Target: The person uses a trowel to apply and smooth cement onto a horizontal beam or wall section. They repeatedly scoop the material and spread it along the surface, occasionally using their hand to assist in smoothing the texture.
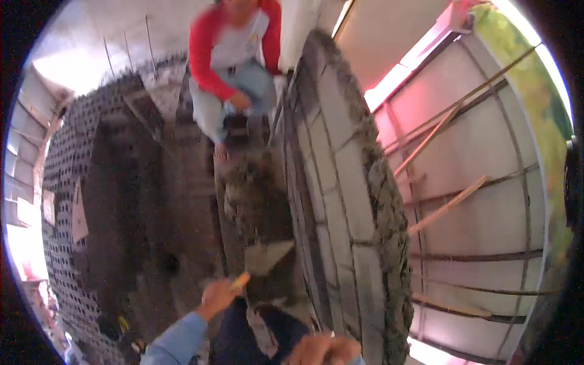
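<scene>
Trowel [267,258]: just left of the block wall [331,182], yellow handle gripped in left hand [218,297], blade pointing away. Right hand [322,350]: lower, fingers curled; cannot tell whether it holds anything. Rough mortar [384,213] edges the wall. Co-worker [234,61] beyond, red sleeves.

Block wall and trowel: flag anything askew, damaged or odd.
The grey mortar along the right edge of the block wall is lumpy and ragged, unlike its flatter face. The bowing may be fisheye distortion. The trowel in the left hand shows no evident damage, though blurred.
</scene>
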A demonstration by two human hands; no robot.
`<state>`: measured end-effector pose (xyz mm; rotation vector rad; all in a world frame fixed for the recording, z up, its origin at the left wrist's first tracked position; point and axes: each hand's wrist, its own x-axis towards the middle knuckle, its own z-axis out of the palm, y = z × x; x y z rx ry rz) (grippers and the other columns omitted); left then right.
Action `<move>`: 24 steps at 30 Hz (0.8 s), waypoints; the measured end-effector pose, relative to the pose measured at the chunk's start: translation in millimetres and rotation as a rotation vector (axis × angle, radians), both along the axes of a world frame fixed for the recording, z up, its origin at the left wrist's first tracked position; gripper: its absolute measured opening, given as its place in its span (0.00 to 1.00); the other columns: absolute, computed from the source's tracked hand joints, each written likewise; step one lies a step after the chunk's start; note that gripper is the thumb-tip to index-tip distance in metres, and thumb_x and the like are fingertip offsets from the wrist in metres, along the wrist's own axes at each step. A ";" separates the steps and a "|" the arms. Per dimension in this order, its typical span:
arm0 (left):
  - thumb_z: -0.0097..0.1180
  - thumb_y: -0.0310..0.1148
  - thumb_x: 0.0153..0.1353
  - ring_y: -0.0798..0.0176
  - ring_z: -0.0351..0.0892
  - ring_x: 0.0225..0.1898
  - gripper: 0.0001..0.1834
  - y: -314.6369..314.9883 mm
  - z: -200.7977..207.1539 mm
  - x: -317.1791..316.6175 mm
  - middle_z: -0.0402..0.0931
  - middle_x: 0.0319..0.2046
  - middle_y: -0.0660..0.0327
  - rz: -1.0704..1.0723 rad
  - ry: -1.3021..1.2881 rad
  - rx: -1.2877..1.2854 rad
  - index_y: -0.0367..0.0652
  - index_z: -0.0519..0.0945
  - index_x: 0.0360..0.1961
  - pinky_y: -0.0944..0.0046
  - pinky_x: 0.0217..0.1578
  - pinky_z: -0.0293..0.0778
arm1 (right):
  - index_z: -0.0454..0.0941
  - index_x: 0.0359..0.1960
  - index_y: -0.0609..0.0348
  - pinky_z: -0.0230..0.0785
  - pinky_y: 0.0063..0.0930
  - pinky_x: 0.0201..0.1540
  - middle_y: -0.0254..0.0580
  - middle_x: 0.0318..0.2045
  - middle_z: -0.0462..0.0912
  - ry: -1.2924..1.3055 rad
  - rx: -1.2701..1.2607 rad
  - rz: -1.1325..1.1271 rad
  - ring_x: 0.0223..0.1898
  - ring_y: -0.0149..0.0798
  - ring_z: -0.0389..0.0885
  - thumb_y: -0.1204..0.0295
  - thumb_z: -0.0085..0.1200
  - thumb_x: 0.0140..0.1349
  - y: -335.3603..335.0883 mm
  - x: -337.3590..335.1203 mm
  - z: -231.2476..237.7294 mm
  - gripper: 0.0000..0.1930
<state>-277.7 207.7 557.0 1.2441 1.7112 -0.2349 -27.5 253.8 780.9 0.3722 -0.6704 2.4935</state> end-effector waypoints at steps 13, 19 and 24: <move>0.56 0.56 0.65 0.31 0.81 0.43 0.27 -90.8 -280.1 81.7 0.83 0.38 0.38 0.647 0.135 -0.087 0.40 0.78 0.46 0.39 0.41 0.75 | 0.72 0.60 0.68 0.71 0.47 0.59 0.44 0.38 0.79 -0.894 -1.452 -0.301 0.45 0.49 0.78 0.62 0.53 0.60 -135.5 36.5 -396.2 0.29; 0.59 0.50 0.64 0.40 0.83 0.43 0.24 -275.3 -373.7 243.7 0.82 0.40 0.42 0.878 -0.105 -0.200 0.38 0.77 0.46 0.47 0.41 0.76 | 0.73 0.61 0.68 0.64 0.54 0.69 0.56 0.57 0.81 -0.363 -1.474 -0.300 0.59 0.53 0.80 0.64 0.50 0.62 -179.2 89.4 -525.5 0.27; 0.57 0.53 0.66 0.51 0.79 0.32 0.25 -282.2 -478.8 285.6 0.78 0.30 0.51 0.934 0.086 -0.122 0.38 0.78 0.44 0.52 0.31 0.73 | 0.72 0.63 0.67 0.60 0.58 0.70 0.51 0.57 0.81 -0.262 -1.437 -0.290 0.60 0.51 0.78 0.65 0.54 0.60 -178.3 124.1 -553.7 0.29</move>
